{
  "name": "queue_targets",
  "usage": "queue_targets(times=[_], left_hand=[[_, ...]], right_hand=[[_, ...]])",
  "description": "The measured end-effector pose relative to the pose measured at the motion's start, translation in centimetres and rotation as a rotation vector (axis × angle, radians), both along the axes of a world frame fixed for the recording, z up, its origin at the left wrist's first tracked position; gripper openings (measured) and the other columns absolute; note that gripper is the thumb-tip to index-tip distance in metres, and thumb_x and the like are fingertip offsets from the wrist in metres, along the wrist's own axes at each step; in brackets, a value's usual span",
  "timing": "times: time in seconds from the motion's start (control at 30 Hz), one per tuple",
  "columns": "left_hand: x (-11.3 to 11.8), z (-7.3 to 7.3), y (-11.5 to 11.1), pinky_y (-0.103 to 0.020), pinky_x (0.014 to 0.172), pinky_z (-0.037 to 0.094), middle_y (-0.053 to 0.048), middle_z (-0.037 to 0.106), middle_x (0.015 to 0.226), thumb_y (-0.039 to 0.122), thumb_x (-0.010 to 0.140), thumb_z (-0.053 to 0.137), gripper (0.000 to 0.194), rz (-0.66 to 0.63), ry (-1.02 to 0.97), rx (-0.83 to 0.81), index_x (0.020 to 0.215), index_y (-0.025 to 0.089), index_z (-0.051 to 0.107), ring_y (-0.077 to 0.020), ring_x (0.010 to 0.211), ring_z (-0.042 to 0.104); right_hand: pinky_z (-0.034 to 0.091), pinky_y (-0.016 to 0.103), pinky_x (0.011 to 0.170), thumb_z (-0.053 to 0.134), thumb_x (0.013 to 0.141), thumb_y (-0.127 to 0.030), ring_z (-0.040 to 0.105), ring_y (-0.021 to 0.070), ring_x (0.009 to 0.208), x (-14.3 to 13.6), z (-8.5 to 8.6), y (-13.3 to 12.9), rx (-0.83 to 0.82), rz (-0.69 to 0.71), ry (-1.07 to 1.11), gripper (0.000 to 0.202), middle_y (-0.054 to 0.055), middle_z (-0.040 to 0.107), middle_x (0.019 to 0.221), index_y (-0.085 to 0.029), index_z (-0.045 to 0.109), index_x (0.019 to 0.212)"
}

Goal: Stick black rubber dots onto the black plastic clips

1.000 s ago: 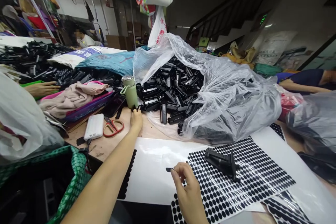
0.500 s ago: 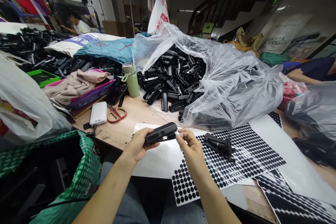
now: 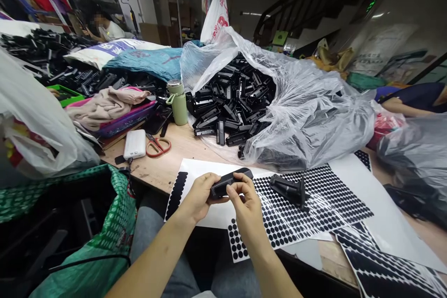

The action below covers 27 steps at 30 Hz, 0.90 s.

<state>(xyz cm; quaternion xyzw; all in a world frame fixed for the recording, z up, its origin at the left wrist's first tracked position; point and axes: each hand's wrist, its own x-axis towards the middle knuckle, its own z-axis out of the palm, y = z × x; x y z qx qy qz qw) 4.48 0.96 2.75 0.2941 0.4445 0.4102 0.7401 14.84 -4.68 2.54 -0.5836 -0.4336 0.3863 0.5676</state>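
Observation:
Above the edge of a white sticker sheet, my left hand (image 3: 199,197) grips one end of a long black plastic part (image 3: 223,185) with rounded ends. My right hand (image 3: 247,202) is closed at the part's other end, thumb and forefinger against its face. Whether a small sticker sits under those fingertips is hidden. Round black stickers in rows cover the sheet (image 3: 289,235) beside and beyond my right hand. On it lies a second black plastic piece (image 3: 289,190) with a wider flanged end.
A clear plastic bag (image 3: 314,116) spills many black parts (image 3: 240,98) at the back. Left of it stand a green bottle (image 3: 178,104), red-handled scissors (image 3: 158,145) and a white power bank (image 3: 134,144). A green bag (image 3: 115,223) hangs near my left side. Another person sits far left.
The black part has turned and moved slightly right. My right fingers, earlier at its end near a small white spot, now press on its face. The view has shifted a little.

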Motion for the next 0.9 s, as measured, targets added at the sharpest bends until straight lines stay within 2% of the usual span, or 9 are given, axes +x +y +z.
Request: queue_targets(times=[0.23,0.43,0.6,0.7,0.77,0.83,0.9], left_hand=[[0.0,-0.2,-0.3,-0.029,0.056,0.053,0.002,0.051,0.064,0.025,0.064,0.063,0.015,-0.007,-0.013,0.001,0.064,0.016,0.051,-0.0101,0.061,0.051],[0.1,-0.4,-0.4,-0.025,0.055,0.051,0.004,0.051,0.059,0.026,0.062,0.064,0.017,-0.005,-0.021,-0.003,0.063,0.016,0.050,-0.0089,0.057,0.051],[0.4,-0.1,-0.5,-0.027,0.053,0.052,0.004,0.050,0.058,0.027,0.061,0.064,0.018,0.005,-0.015,0.001,0.063,0.016,0.049,-0.0094,0.055,0.051],[0.4,-0.2,-0.5,-0.027,0.051,0.052,0.004,0.050,0.058,0.027,0.061,0.064,0.020,0.012,0.012,0.020,0.063,0.016,0.048,-0.0094,0.054,0.051],[0.2,-0.5,-0.5,-0.026,0.051,0.052,0.004,0.050,0.058,0.027,0.060,0.065,0.021,0.037,0.045,0.034,0.062,0.016,0.048,-0.0090,0.054,0.050],[-0.4,-0.9,-0.2,-0.028,0.052,0.054,0.004,0.049,0.059,0.027,0.060,0.066,0.020,0.090,0.074,0.047,0.062,0.015,0.049,-0.0084,0.055,0.049],[-1.3,-1.2,0.1,-0.032,0.054,0.056,0.003,0.049,0.061,0.026,0.061,0.066,0.019,0.136,0.091,0.055,0.062,0.015,0.051,-0.0082,0.056,0.049]], right_hand=[[0.039,0.033,0.082,0.052,0.080,-0.038,0.048,0.0204,0.100,-0.1,-0.4,-0.3,0.008,-0.019,-0.086,0.021,0.007,0.047,0.114,-0.019,0.055,0.071],[0.041,0.034,0.080,0.049,0.082,-0.036,0.046,0.0217,0.105,-0.1,-0.5,-0.4,0.017,-0.033,-0.135,0.019,0.009,0.045,0.115,-0.019,0.054,0.073],[0.041,0.034,0.081,0.048,0.083,-0.033,0.045,0.0211,0.106,-0.6,-0.5,-0.6,0.051,-0.065,-0.190,0.018,0.009,0.046,0.113,-0.019,0.053,0.073],[0.042,0.031,0.076,0.048,0.083,-0.034,0.045,0.0202,0.104,-0.9,-0.8,-0.7,0.046,-0.083,-0.219,0.018,0.009,0.046,0.111,-0.020,0.051,0.073],[0.042,0.030,0.072,0.054,0.078,-0.037,0.049,0.0188,0.094,-0.2,-1.5,-0.2,0.034,-0.156,-0.252,0.018,0.009,0.045,0.108,-0.020,0.049,0.078],[0.042,0.031,0.069,0.059,0.073,-0.040,0.050,0.0163,0.079,1.6,-2.7,1.0,-0.005,-0.251,-0.309,0.028,0.009,0.046,0.104,-0.020,0.046,0.088],[0.040,0.032,0.069,0.054,0.076,-0.038,0.050,0.0159,0.072,4.2,-4.2,2.5,-0.097,-0.277,-0.417,0.026,0.007,0.049,0.095,-0.019,0.045,0.090]])
